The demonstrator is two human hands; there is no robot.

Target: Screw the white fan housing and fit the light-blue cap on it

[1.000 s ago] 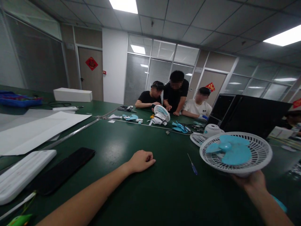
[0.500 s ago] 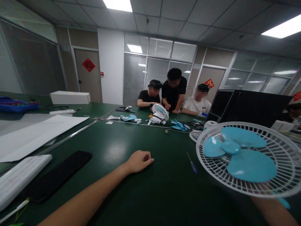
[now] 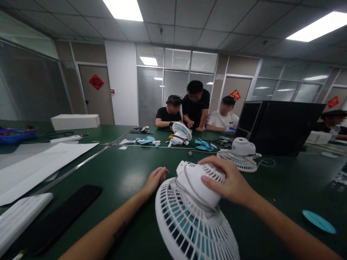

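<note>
My right hand (image 3: 230, 180) grips the white motor housing of a small electric fan (image 3: 195, 216), thumb on the near side. The fan is tilted with its white grille turned down and its back toward me; light blue blades show through the slats. A grey cord is wrapped round the housing. My left hand (image 3: 155, 180) rests on the table just left of the grille's rim, its fingers curled in and nothing visible in them. On the right lies a light blue oval piece (image 3: 319, 221).
Another fan (image 3: 242, 153) lies grille down beyond my right hand, before a black computer case (image 3: 282, 126). Blue blades (image 3: 206, 145) lie mid-table. At left are a black phone-like slab (image 3: 62, 213) and white sheets (image 3: 51, 166). Co-workers (image 3: 195, 104) sit and stand across the table.
The fan has moved left to the middle and turned over, its blades now facing down. The oval piece at right shows fully, and the screwdriver is hidden. My left hand stays near its place.
</note>
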